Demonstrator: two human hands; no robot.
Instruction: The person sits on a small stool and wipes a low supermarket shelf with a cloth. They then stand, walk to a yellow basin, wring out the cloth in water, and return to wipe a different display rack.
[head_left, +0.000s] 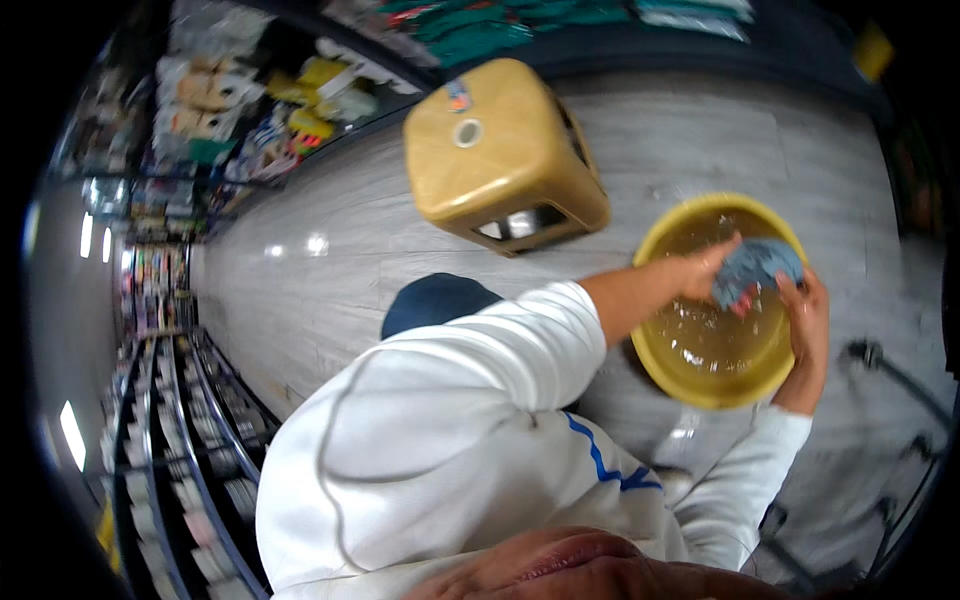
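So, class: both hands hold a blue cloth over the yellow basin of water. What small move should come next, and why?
Probably a twist of the blue cloth between the left hand and right hand, keeping it over the yellow basin. Both hands grip the bunched cloth just above the water, so whatever is wrung out would likely fall back into the basin rather than onto the grey floor.

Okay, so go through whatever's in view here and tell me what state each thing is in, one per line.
Yellow basin: upright on the floor, holding water.
Blue cloth: bunched up, held over the water.
Left hand: gripping the cloth.
Right hand: gripping the cloth.
Tan plastic stool: standing upright, nothing on it.
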